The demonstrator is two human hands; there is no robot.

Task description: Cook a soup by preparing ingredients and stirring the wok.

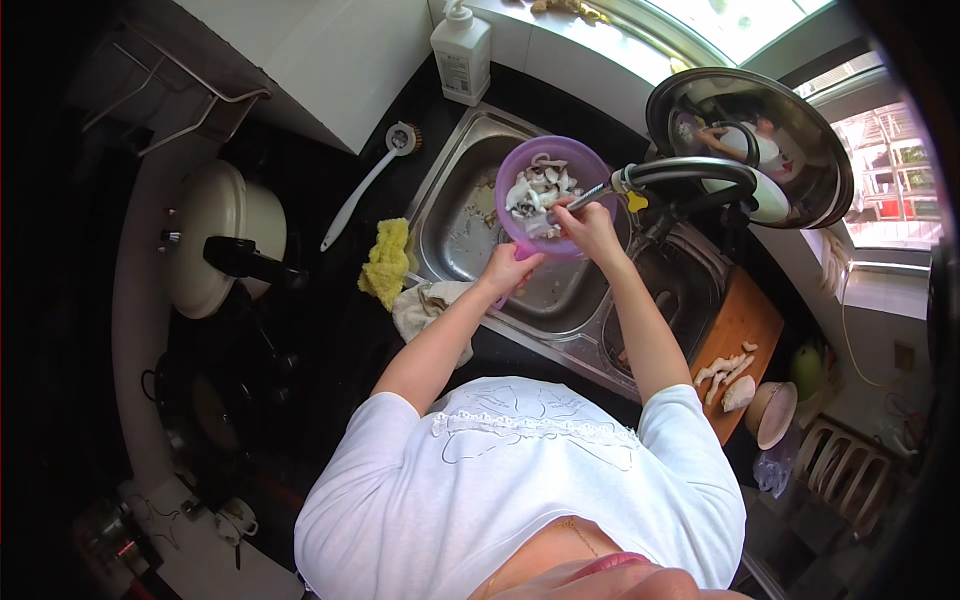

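Note:
Over the left basin of a stainless steel sink, my left hand grips the pink handle of a purple plastic strainer or bowl. Pale and dark cut pieces, perhaps squid or mushroom, lie inside it. My right hand is closed around the end of the faucet's flexible metal spout, pointing it into the bowl from the right; something clear, possibly water, shows at its tip. Small food scraps are on the basin floor below.
Left of the sink lie a yellow cloth, a beige rag and a dish brush. A white pump bottle stands behind. Rightward are a large metal lid or pan and a wooden cutting board bearing pale root pieces.

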